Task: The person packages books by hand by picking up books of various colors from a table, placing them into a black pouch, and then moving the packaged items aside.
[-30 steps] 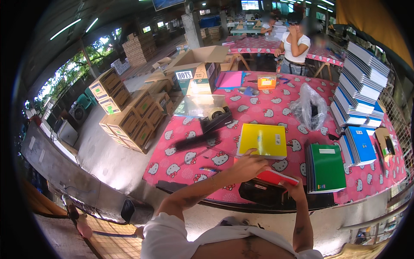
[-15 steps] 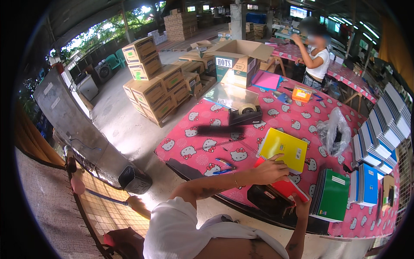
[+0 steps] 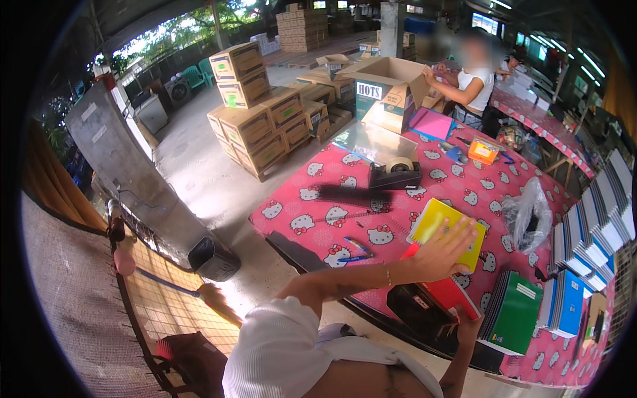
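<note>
My left hand point(image 3: 443, 251) lies across a yellow spiral notebook point(image 3: 432, 216), its fingers stretched out over the cover. Just below it, a red notebook point(image 3: 454, 296) shows partly from under my left wrist. The fingers of my right hand point(image 3: 470, 325) are closed on the red notebook's lower right corner. Beside the red notebook, at the table's front edge, is a dark case-like object point(image 3: 418, 306). A stack of green spiral notebooks point(image 3: 519, 313) sits right of my right hand.
Blue notebooks point(image 3: 568, 300) and tall notebook stacks point(image 3: 592, 222) line the right side. A plastic bag point(image 3: 527, 215), tape dispenser point(image 3: 396, 174), pens point(image 3: 358, 251) and orange box point(image 3: 483, 151) lie on the pink-covered table point(image 3: 292, 211). A co-worker point(image 3: 474, 89) stands by an open carton point(image 3: 387, 99).
My left hand has moved up the yellow notebook and flattened, fingers now spread over its cover. My right hand stays on the red notebook. The co-worker has moved closer to the open carton.
</note>
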Demonstrator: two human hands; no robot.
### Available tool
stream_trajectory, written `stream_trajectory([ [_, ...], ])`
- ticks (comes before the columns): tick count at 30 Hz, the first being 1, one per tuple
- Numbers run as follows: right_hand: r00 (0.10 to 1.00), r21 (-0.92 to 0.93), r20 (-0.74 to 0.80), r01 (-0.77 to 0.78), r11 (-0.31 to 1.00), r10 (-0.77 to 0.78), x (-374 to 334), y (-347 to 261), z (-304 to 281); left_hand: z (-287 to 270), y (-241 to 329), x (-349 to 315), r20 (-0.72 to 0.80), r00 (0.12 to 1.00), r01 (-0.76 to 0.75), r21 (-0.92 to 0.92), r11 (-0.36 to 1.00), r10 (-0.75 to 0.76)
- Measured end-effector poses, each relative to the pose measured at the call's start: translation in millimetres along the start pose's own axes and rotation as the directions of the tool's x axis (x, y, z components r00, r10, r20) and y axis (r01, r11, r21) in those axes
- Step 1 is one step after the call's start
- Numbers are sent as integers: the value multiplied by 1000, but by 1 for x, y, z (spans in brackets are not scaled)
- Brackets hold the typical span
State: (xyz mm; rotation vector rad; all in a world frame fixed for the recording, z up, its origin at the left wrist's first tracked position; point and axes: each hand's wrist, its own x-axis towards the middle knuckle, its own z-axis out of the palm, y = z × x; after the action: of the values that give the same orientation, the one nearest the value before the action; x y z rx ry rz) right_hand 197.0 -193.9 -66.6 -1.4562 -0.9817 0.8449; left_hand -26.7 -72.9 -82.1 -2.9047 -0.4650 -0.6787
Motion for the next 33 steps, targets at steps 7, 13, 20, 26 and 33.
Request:
stream_trajectory([
  [7,989,-11,-7,150,989,-150,3,33,-6,-21,-4,55,-96,990,-100,24,995,102],
  [13,991,9,33,129,992,-130,4,30,-12,-13,21,44,-79,985,-164,-95,982,156],
  [20,979,34,-15,203,979,-203,1,56,-10,11,33,37,-87,966,-255,-150,955,244],
  [26,987,15,15,161,987,-162,-5,49,-9,11,41,36,-41,973,-224,-371,901,225],
  [33,972,78,26,232,970,-234,-6,96,-19,-5,42,91,-222,967,-189,-308,932,123],
])
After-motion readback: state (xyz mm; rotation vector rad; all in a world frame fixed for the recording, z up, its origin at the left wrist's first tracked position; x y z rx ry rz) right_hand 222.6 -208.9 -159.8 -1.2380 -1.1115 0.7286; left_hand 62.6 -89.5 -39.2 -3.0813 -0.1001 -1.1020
